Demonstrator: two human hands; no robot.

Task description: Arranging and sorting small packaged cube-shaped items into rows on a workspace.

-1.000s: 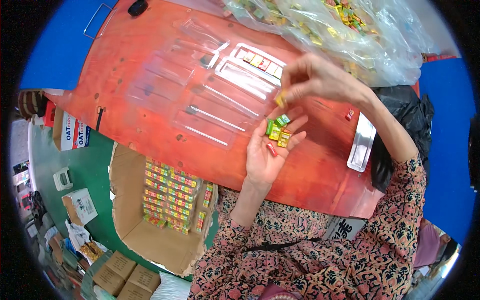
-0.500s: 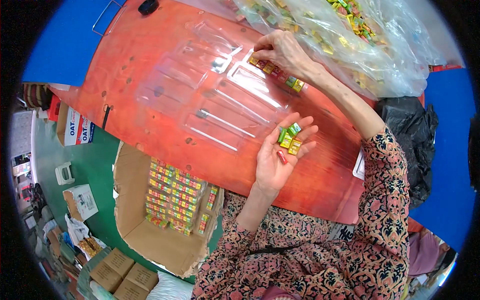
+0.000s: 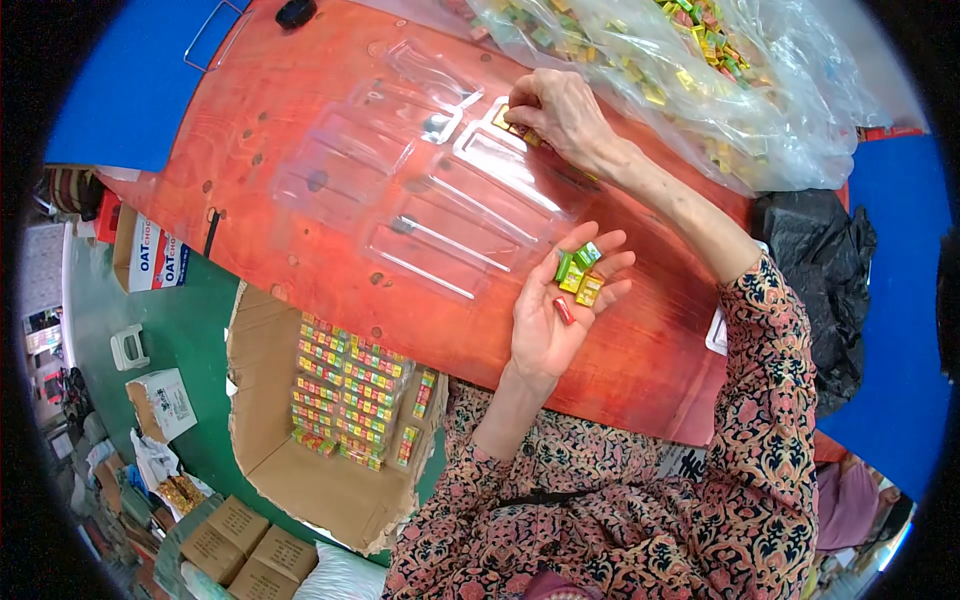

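On the red table [image 3: 300, 130], seen from your head camera, your left hand [image 3: 555, 310] lies palm up near the centre of the view, fingers loosely spread and slightly curled. It cups a small heap of wrapped candy cubes [image 3: 578, 272] on the fingers: green and yellow ones together, with a single red piece lying lower on the palm at about 7 o'clock from the heap. The hand is cradling them, not pinching.

Your right hand [image 3: 555, 110] reaches up to about 12 o'clock from the left hand, your patterned sleeve [image 3: 770, 400] trailing back toward 4 o'clock. Its fingertips are drawn together and press down on a few yellow candy cubes [image 3: 505, 120] sitting in the far compartment of the clear plastic blister tray [image 3: 440, 215]; whether the fingers actually grip a cube or only push on it you cannot tell from this angle. The tray lies flat on the table, at 10 o'clock from your left hand, and its other long compartments look unfilled.

At 1 o'clock from the right hand, touching the table's far edge, sits a big clear plastic bag [image 3: 760, 100] full of loose mixed candies. A black plastic bag [image 3: 820, 280] rests at 3 o'clock from your left hand. Down at 8 o'clock, below the table edge on the green floor, an open cardboard box [image 3: 280, 440] holds neat rows of packed candy trays [image 3: 350, 390], and smaller closed cartons [image 3: 250, 545] stand further toward 7 o'clock.
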